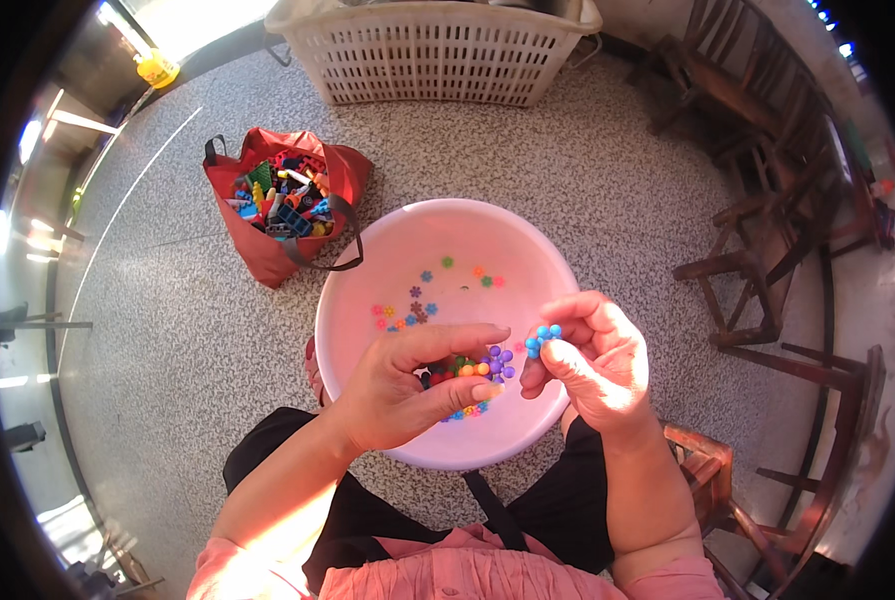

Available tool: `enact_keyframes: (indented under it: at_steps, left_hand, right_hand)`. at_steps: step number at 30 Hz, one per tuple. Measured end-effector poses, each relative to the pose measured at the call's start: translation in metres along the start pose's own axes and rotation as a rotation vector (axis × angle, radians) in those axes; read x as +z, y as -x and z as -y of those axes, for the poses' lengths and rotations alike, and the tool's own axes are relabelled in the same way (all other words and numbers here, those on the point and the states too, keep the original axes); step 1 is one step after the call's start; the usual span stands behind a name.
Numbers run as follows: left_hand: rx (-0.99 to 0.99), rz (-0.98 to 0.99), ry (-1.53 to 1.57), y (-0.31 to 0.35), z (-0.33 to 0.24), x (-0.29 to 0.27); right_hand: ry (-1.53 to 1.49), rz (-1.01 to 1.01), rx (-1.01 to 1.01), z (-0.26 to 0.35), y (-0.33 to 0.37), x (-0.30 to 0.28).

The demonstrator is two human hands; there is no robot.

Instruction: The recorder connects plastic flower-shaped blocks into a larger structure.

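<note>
Just inside the pink basin's (pixel 515 262) right edge, the right hand (pixel 604 368) is pinching a blue flower piece (pixel 542 334); the left hand's (pixel 399 378) fingers are curled around a multicolored bunch (pixel 481 369), with loose flower pieces (pixel 447 262) lying toward the far edge.

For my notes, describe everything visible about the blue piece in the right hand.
The blue piece is a small cluster of round, shiny knobs, plastic by its look. The right hand pinches it, thumb in front, covering part of it, so its full shape cannot be told. It is held up over the right part of the pink basin.
</note>
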State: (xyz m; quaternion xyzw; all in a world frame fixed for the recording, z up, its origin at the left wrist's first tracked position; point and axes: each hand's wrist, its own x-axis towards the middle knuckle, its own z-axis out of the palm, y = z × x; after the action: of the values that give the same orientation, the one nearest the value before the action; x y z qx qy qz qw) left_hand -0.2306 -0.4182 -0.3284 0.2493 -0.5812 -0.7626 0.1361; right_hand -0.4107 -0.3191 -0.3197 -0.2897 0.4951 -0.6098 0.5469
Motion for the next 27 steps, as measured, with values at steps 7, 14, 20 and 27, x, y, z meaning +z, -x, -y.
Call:
enact_keyframes:
  at_steps: [7, 14, 20, 27]
  left_hand:
    - [0.257, -0.03, -0.206, -0.004, 0.005, 0.001]
    - [0.241, -0.033, -0.265, -0.005, 0.004, 0.004]
    - [0.167, -0.036, -0.157, -0.004, 0.008, 0.004]
    - [0.028, -0.054, 0.106, -0.003, 0.01, 0.008]
  right_hand:
    - [0.141, 0.029, -0.176, 0.0, 0.004, 0.003]
    - [0.435, 0.113, -0.348, -0.008, 0.004, 0.001]
    - [0.456, 0.066, -0.334, -0.003, 0.007, 0.004]
    - [0.396, 0.046, -0.354, -0.015, 0.008, 0.004]
